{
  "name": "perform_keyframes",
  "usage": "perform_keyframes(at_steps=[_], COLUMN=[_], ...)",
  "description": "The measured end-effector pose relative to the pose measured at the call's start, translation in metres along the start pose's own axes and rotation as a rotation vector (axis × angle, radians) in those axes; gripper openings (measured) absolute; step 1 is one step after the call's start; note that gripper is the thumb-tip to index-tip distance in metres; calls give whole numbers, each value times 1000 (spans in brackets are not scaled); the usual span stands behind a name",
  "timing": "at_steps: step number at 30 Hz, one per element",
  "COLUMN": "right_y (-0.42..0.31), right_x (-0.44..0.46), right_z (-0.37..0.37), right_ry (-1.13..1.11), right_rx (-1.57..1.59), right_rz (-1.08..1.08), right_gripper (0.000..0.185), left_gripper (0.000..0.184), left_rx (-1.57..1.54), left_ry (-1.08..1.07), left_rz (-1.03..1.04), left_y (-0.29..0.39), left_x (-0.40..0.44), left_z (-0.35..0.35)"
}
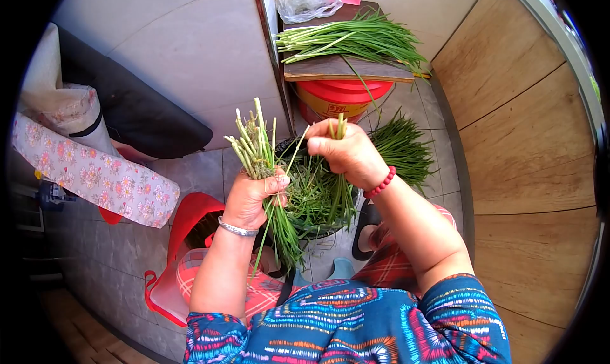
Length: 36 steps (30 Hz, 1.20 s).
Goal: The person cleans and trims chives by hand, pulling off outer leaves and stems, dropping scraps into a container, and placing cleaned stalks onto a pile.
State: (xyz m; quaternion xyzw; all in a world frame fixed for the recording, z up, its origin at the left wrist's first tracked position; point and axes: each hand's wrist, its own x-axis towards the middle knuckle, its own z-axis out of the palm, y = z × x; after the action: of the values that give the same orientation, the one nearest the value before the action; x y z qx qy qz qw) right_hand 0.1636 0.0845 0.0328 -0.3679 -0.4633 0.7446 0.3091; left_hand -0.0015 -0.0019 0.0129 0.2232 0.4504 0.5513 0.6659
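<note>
Over the bin (318, 230), just in front of the wearer's knees, I have both hands in view, raised and a little apart from each other. The left hand (257, 199) is closed around the bunch (253, 151): its pale, ragged stem ends stand up above the fist, and its green leaves hang down below it toward the left knee. The right hand (346, 153) grips a few stems (340, 126), their ends poking up past the fingers and their leaves trailing over the bin. One thin stalk slants from beside the left fist up to the right fingertips; I cannot tell whether they pinch it. Below and between the hands, loose leaves (311, 189) fill the bin. A green heap (403, 151) lies on the floor, just beyond the right wrist. Farther off, well apart from both hands, I see a large pile (356, 37) lying across a board (346, 69), with a red bucket (337, 97) under it and a clear bag (306, 3) behind.
</note>
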Motion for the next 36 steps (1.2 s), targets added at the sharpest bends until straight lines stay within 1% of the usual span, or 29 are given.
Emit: perform_keyframes(at_steps=[2,3,5,6,8,11,13,15,16,19,20,21,24,27,36], right_y=[1,9,12,10,4,1,-1,-2,-2,-2,2,4,4,7,6], right_x=[-3,-2,-4,-4,-2,0,2,4,4,1,2,2,1,2,2], right_z=[7,11,12,11,6,0,-6,-7,-7,-4,-2,1,1,-1,2], right_ry=[-73,-96,-46,-45,-20,75,57,81,81,15,24,32,53,63,83], right_rx=[-174,-125,-116,-115,-92,-91,-68,113,112,-29,-102,-148,-93,-120,48], right_rz=[12,-39,37,38,-38,-53,-50,-25,-25,-30,-13,-42,-18,-67,-78], right_gripper=[19,16,12,12,11,12,11,14,14,17,15,13,13,13,12], left_gripper=[21,21,21,21,21,21,21,21,21,20,20,20,20,20,22], left_rx=[19,20,14,18,25,19,5,17,17,8,20,33,36,43,15], left_ry=[9,9,8,8,-9,-20,-15,10,10,5,18,31,12,-6,-52], left_rz=[-2,-2,-13,-19,-12,-5,-7,18,19,28,20,13,6,11,15], left_y=[-1,-1,-2,-2,-2,-1,-1,0,0,0,-1,-1,0,1,3], left_x=[0,0,0,0,1,1,1,1,1,1,1,1,1,1,1], left_z=[0,1,4,3,0,-1,-1,-1,-1,-1,0,1,3,2,0])
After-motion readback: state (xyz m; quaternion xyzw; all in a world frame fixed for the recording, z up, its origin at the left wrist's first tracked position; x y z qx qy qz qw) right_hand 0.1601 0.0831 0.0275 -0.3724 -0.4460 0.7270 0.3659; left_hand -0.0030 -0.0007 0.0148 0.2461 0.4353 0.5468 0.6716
